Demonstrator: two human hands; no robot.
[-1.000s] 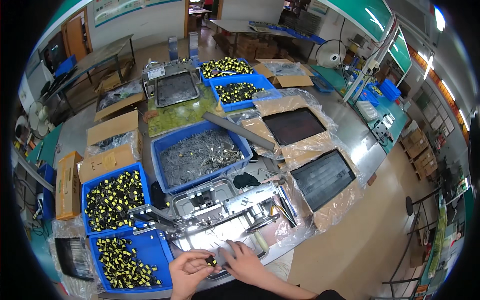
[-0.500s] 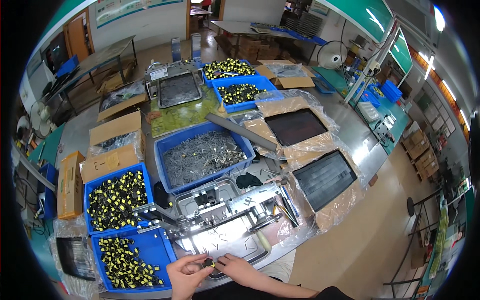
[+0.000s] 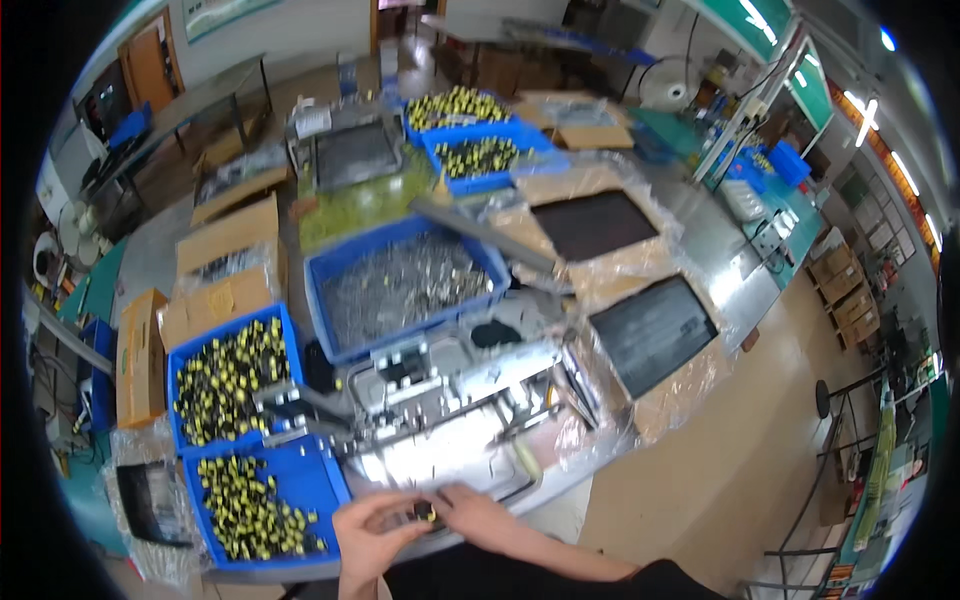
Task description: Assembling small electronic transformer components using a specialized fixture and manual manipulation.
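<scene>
The left grip (image 3: 378, 528) is closing its thumb and fingers around one small black-and-yellow coil (image 3: 424, 511), which is sitting at the fingertips. The right grip (image 3: 476, 515) is curling its fingers loosely just beside the coil; the view is blurring there, so I cannot tell whether it is touching or holding it. Just past both grips, a shiny metal tray (image 3: 440, 458) is lying flat, and a metal clamping jig (image 3: 440, 405) is standing behind it. To the left of the left grip, a blue bin (image 3: 305, 480) is holding lots more coils, and a second blue bin (image 3: 293, 345) behind it is holding another pile. Farther past the grips, a big blue tub (image 3: 317, 310) is holding loose grey bits. Well off to the right, beyond the right grip, an open cardboard box (image 3: 660, 405) is holding flat black pieces. The metal counter (image 3: 735, 265) is carrying all of these.
</scene>
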